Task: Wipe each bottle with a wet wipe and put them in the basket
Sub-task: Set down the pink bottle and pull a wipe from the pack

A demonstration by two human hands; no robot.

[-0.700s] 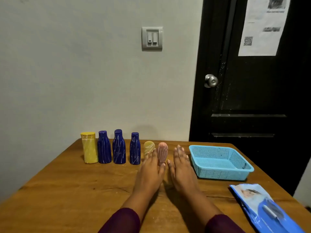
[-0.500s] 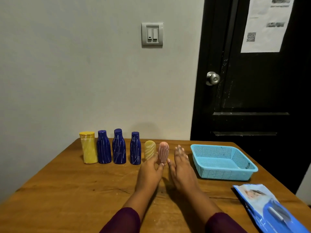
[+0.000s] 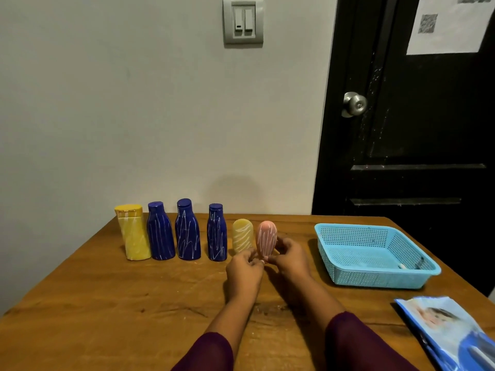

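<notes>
Flat on the table point(image 3: 107, 303) a moment ago, fingers point(image 3: 249, 256) of my left hand point(image 3: 243, 271) and right hand point(image 3: 290, 259) now grip the pink bottle point(image 3: 266, 238) between them: first to wipe.

I am logging one wooden table point(image 3: 107, 303).

Item one: a row of bottles is standing upright along its far side. From left to right I am counting a yellow bottle point(image 3: 133, 232), a first blue bottle point(image 3: 160, 234) just beside it, a second blue bottle point(image 3: 187, 231), a third blue bottle point(image 3: 217, 235) and a pale yellow bottle point(image 3: 242, 234).

Item two: a pink bottle point(image 3: 266, 236) is ending the row. The left hand point(image 3: 245, 269) and the right hand point(image 3: 290, 259) are gripping its base, and I am unable to tell whether it is touching the wood.

Item three: a blue basket point(image 3: 380, 275) is sitting to the right, apart from the row.

Item four: a wet-wipe pack point(image 3: 450, 330) is lying at the near right corner.
</notes>
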